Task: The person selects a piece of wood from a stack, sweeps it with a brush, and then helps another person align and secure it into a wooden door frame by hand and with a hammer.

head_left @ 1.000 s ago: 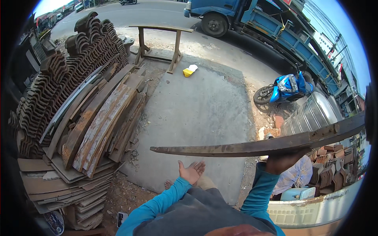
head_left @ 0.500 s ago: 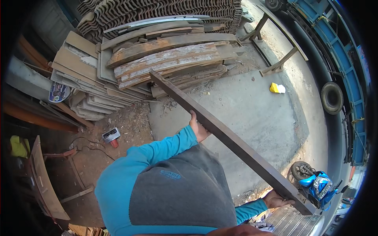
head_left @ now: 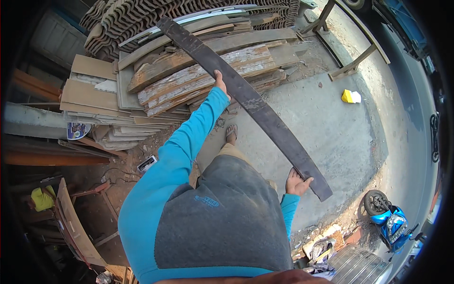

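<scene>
A long dark brown wooden beam [head_left: 257, 108] runs slantwise across the view, from the upper left down to the right. Its broad, scuffed face is turned up toward me. My left hand [head_left: 221, 87] grips the beam's near edge left of its middle, thumb up on the face and fingers hidden underneath. Close to the lower right end, my right hand [head_left: 298, 182] holds the same edge, its thumb and fingertips pressed to the wood. Beyond my left hand, the beam's far end overlaps the stacked planks [head_left: 208, 71] from this viewpoint.
Roof tiles [head_left: 123, 19] are piled behind the planks, with flat boards [head_left: 90, 97] stacked at the left. A wooden frame [head_left: 352, 66] stands at the far right. A blue motorbike [head_left: 390, 222] is parked at the lower right. A yellow-and-white item [head_left: 351, 96] lies on the concrete slab [head_left: 326, 137].
The beam has swung up and away to the upper left, and its broad face now shows. Both hands moved with it, still holding on. A sandalled foot has come into view.
</scene>
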Motion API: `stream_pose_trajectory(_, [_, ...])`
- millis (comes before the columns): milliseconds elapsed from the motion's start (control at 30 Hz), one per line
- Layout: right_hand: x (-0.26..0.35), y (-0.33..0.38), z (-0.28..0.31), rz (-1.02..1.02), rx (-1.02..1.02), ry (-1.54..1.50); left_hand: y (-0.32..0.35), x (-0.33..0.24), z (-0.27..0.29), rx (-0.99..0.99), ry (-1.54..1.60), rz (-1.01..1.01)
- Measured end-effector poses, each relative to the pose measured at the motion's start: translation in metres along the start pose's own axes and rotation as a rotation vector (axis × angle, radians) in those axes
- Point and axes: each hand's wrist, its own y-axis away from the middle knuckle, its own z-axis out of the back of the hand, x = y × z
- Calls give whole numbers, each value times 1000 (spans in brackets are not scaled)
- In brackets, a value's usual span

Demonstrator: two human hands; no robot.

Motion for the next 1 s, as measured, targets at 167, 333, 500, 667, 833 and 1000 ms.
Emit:
stream_pose_trajectory(167, [-84, 4, -93, -88, 37, 1059, -188, -80, 47, -224, -207, -18])
stream_pose_trajectory(333, [-126, -43, -144, 552, 82, 2296, -193, -132, 54, -382, -503, -30])
stream_pose_trajectory(500, [-156, -99, -109, 5, 335, 2501, -235, -175, 43, -385, -638, 12])
stream_pose_trajectory(667, [-213, -122, -87, -221, 263, 2418, -301, -195, 84, -419, -696, 129])
stream_pose_trajectory(833, [-247, -129, -56, -337, 114, 2308, -336, -195, 92, -437, -582, 157])
stream_pose_trajectory(1000, [-253, -136, -93, -423, 38, 2327, -325, -196, 79, -291, -258, -16])
